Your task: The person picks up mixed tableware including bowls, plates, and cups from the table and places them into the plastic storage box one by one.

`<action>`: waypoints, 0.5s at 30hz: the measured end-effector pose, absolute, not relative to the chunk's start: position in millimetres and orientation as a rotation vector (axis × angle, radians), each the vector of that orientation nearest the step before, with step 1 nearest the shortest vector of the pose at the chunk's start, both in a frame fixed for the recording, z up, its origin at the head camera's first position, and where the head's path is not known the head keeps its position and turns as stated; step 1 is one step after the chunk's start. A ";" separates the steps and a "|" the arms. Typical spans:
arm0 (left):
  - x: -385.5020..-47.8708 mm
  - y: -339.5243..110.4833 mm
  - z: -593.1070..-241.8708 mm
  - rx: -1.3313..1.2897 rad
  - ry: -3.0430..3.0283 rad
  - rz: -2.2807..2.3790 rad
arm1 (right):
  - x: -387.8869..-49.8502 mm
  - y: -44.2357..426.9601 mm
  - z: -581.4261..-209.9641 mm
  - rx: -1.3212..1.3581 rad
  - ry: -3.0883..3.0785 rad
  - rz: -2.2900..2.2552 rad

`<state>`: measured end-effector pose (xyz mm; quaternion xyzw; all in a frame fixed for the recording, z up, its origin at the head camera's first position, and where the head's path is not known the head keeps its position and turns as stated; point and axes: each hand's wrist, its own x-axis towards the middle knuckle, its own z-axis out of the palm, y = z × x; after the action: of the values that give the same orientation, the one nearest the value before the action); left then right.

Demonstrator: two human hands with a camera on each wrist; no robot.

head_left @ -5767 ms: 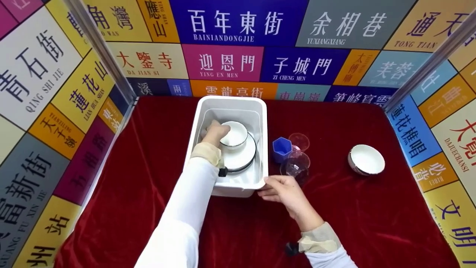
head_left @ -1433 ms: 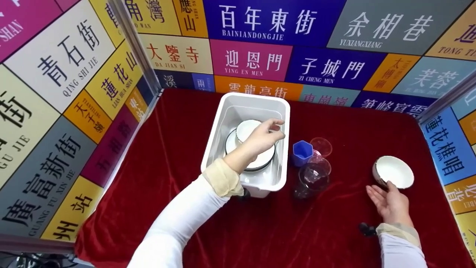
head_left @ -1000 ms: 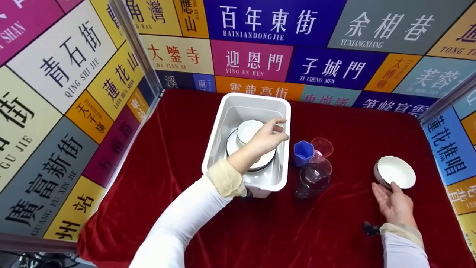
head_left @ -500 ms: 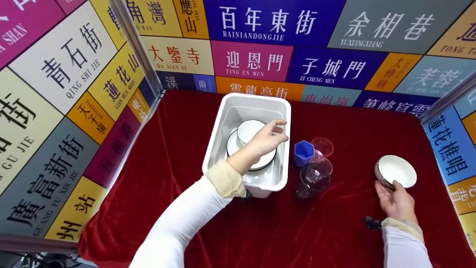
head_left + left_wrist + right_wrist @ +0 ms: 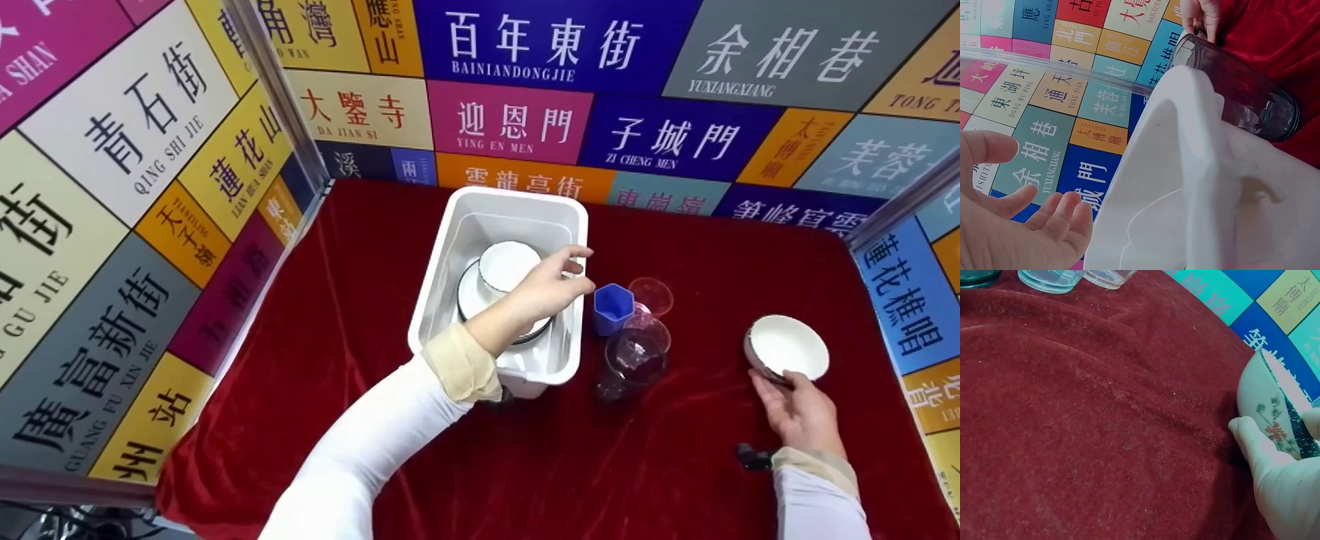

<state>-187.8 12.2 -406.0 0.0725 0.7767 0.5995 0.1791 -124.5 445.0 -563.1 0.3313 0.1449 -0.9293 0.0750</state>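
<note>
My right hand (image 5: 802,412) grips a white bowl (image 5: 791,346) on the right of the red cloth, thumb at the rim and fingers against the outside. A flower print and a dark rim band show on this bowl (image 5: 1269,408) in the right wrist view. Over the right rim of a white plastic basin (image 5: 420,315), my left hand (image 5: 551,285) hovers with loosely bent fingers and holds nothing. Another white bowl (image 5: 508,264) sits in the basin on dark-rimmed plates (image 5: 472,296), which my left forearm partly covers.
Right of the basin stand a blue hexagonal cup (image 5: 613,306), pinkish clear cups (image 5: 652,296) and a dark transparent glass (image 5: 634,360), close together. Panels with printed place names (image 5: 510,124) wall in the back and sides. Red velvet cloth (image 5: 600,465) covers the table.
My left hand has left the bowl in the basin and moved over its right rim. My right hand went from the basin's corner to the right bowl, which has just shifted slightly left.
</note>
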 end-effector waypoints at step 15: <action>-189.3 21.8 -411.3 0.232 2.201 1.694 | -111.5 418.0 -536.0 0.753 0.783 -2.790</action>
<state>-189.3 21.8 -411.3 0.0819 0.7772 0.5984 0.1765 -111.5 418.0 -536.0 0.2509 0.2610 -0.9292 0.0737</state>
